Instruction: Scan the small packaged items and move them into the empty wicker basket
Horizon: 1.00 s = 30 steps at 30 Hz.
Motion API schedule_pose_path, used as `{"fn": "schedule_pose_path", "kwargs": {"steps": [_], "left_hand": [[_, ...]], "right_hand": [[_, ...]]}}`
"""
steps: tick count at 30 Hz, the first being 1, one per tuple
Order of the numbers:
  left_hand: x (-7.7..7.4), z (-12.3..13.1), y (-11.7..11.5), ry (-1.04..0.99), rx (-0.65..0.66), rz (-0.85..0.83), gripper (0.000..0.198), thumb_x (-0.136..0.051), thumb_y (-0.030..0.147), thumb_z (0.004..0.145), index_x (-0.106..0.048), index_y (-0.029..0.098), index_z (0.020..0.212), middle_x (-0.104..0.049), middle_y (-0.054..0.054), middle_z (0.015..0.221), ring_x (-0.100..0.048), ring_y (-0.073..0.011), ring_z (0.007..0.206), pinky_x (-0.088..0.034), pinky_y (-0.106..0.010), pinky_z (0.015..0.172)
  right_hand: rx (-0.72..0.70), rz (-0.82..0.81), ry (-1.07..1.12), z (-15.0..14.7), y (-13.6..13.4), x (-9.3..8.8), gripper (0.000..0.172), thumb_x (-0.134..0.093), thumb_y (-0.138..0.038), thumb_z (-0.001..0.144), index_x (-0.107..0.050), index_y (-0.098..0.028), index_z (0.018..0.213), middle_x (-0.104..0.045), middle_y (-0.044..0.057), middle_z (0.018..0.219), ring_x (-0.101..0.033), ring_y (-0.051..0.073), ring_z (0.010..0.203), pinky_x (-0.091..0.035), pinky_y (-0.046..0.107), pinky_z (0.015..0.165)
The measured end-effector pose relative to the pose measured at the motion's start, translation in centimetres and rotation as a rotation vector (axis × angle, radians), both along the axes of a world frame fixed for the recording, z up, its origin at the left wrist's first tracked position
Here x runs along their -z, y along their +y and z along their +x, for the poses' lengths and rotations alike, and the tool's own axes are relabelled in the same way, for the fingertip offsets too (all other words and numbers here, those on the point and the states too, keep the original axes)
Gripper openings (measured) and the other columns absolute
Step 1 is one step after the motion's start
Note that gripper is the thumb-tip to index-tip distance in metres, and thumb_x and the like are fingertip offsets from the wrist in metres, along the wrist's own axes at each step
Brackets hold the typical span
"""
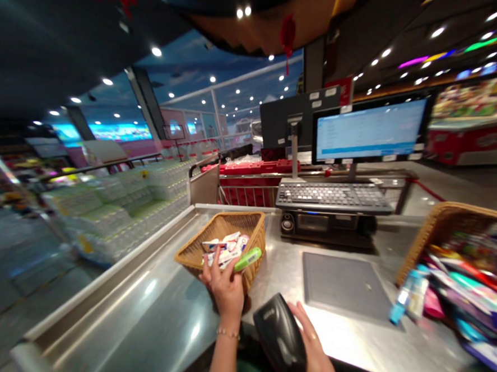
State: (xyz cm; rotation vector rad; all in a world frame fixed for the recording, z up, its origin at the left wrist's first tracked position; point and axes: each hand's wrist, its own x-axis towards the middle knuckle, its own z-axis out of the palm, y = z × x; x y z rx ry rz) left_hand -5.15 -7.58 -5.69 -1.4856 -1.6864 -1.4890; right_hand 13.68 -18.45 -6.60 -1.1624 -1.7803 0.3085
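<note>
my right hand (315,347) grasps a black scanner (278,331). my left hand (225,285) partly hides white packets (238,245) in a wicker basket (246,223); a green packet (249,259) sits by its thumb, gripped or not i cannot tell. a fuller basket (418,247) at right is blurred, cut off.

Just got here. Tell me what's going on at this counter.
At a metal counter, a person's right hand holds a black handheld scanner. The left hand is at a small wicker basket holding mostly white packets, with a green item by its thumb; whether that is gripped is hard to tell. To the right, past a grey mat, is a larger basket with colourful packages. A keyboard sits in front of a lit monitor.
</note>
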Motion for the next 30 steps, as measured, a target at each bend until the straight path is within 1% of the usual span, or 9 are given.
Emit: {"fn": "schedule_pose_path", "kwargs": {"steps": [3,6,8,12,16,19,24,27,30], "left_hand": [[0.0,-0.1,0.0,-0.001,-0.002,0.001,0.027,-0.058,0.009,0.077,-0.074,0.027,0.089,-0.056,-0.006,0.135,-0.030,-0.0309,0.140,-0.021,-0.059,0.113],[0.0,-0.2,-0.1,-0.007,-0.003,-0.001,0.027,-0.058,0.009,0.077,-0.074,0.027,0.088,-0.056,-0.005,0.135,-0.030,-0.0309,0.140,-0.020,-0.059,0.113],[-0.1,-0.3,-0.1,-0.012,-0.006,-0.003,0.026,-0.058,0.010,0.077,-0.074,0.028,0.088,-0.056,-0.005,0.135,-0.030,-0.0310,0.140,-0.020,-0.060,0.113],[-0.2,-0.3,0.0,-0.027,-0.008,-0.005,0.026,-0.057,0.011,0.077,-0.074,0.028,0.087,-0.057,-0.006,0.135,-0.030,-0.0309,0.140,-0.020,-0.060,0.112],[-0.1,-0.4,0.0,-0.025,-0.018,-0.014,0.026,-0.057,0.010,0.077,-0.074,0.027,0.087,-0.057,-0.006,0.135,-0.030,-0.0307,0.140,-0.021,-0.060,0.112],[-0.1,-0.5,0.1,-0.024,-0.025,-0.016,0.026,-0.057,0.010,0.077,-0.074,0.027,0.087,-0.057,-0.006,0.135,-0.030,-0.0306,0.140,-0.021,-0.059,0.112],[-0.2,-0.4,0.1,-0.022,-0.042,0.007,0.018,-0.059,0.016,0.081,-0.073,0.025,0.087,-0.059,-0.009,0.132,-0.031,-0.0307,0.139,-0.023,-0.059,0.111],[-0.2,-0.4,0.2,-0.031,-0.045,0.013,0.013,-0.062,0.023,0.081,-0.073,0.025,0.089,-0.060,-0.009,0.131,-0.032,-0.0315,0.138,-0.023,-0.059,0.111],[-0.3,-0.5,0.3,-0.046,-0.056,0.019,0.015,-0.063,0.028,0.082,-0.072,0.024,0.093,-0.060,-0.010,0.129,-0.033,-0.0320,0.138,-0.026,-0.057,0.111]], "right_hand": [[-0.002,0.007,0.000,-0.3,0.1,0.3,0.036,-0.060,-0.038,0.089,-0.057,-0.020,0.120,-0.058,0.009,0.128,-0.059,0.025,0.113,-0.052,0.044,0.093],[-0.012,0.020,-0.007,-0.5,0.3,1.0,0.043,-0.067,-0.035,0.082,-0.060,-0.018,0.120,-0.055,0.015,0.134,-0.050,0.036,0.129,-0.049,0.046,0.101],[-0.025,0.036,-0.022,-0.6,0.4,1.6,0.049,-0.068,-0.031,0.078,-0.058,-0.017,0.125,-0.055,0.017,0.135,-0.045,0.039,0.133,-0.047,0.048,0.103],[-0.033,0.040,-0.057,-0.5,0.8,2.7,0.059,-0.068,-0.024,0.074,-0.053,-0.016,0.131,-0.053,0.018,0.138,-0.043,0.039,0.134,-0.046,0.049,0.103],[-0.045,0.068,-0.094,-0.5,1.0,3.1,0.058,-0.068,-0.018,0.070,-0.055,-0.013,0.126,-0.052,0.020,0.139,-0.042,0.040,0.135,-0.045,0.048,0.104],[-0.053,0.082,-0.093,-0.4,1.0,3.1,0.054,-0.066,-0.017,0.072,-0.056,-0.012,0.124,-0.052,0.022,0.139,-0.042,0.039,0.135,-0.045,0.048,0.104],[-0.052,0.096,-0.084,-0.5,1.0,3.3,0.054,-0.064,-0.014,0.071,-0.056,-0.011,0.124,-0.052,0.021,0.138,-0.042,0.038,0.135,-0.045,0.047,0.105],[-0.038,0.098,-0.081,-0.5,1.1,3.4,0.058,-0.067,-0.017,0.070,-0.054,-0.013,0.126,-0.053,0.020,0.138,-0.044,0.038,0.134,-0.046,0.046,0.104],[-0.056,0.104,-0.090,-0.6,1.1,3.5,0.058,-0.069,-0.021,0.070,-0.055,-0.012,0.126,-0.052,0.021,0.138,-0.044,0.040,0.134,-0.046,0.047,0.104]]}}
